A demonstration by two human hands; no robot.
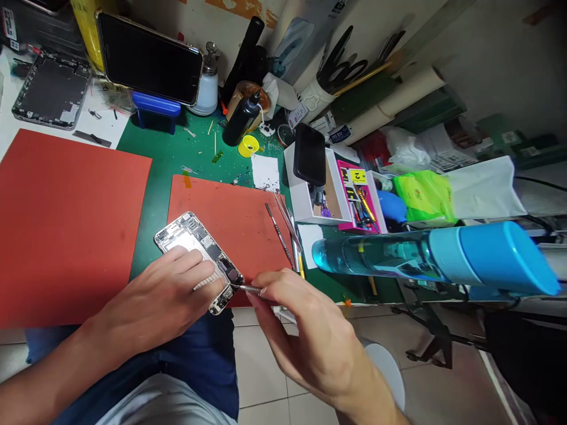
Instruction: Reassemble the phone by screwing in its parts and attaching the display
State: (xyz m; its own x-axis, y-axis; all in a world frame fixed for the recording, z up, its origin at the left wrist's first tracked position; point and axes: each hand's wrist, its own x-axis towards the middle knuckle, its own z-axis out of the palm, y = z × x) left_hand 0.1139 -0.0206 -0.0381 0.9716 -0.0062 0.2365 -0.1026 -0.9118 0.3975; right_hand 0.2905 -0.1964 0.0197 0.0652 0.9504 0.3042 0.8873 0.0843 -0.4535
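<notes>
An opened phone [208, 242], its circuit board and inner parts bare, lies slanted over the near edge of the smaller red mat [221, 203]. My left hand [172, 289] is closed over the phone's lower half, gripping it with curled fingers; the thumb is hidden. Between the thumb and fingers of my right hand [301, 319] is a thin metal pick tool [250, 290] with a ridged handle. Its tip touches or nearly touches the phone's bottom right end. Tweezers [287, 218] and another slim metal tool [279, 233] rest on the mat's right side.
A bigger red mat [71, 230] covers the left. Behind stand a dark phone on a blue holder [156, 109], a black bottle [241, 121] and a yellow cap [248, 146]. Rightward are a white box [339, 183] and a blue water bottle [398, 254] near the bench edge.
</notes>
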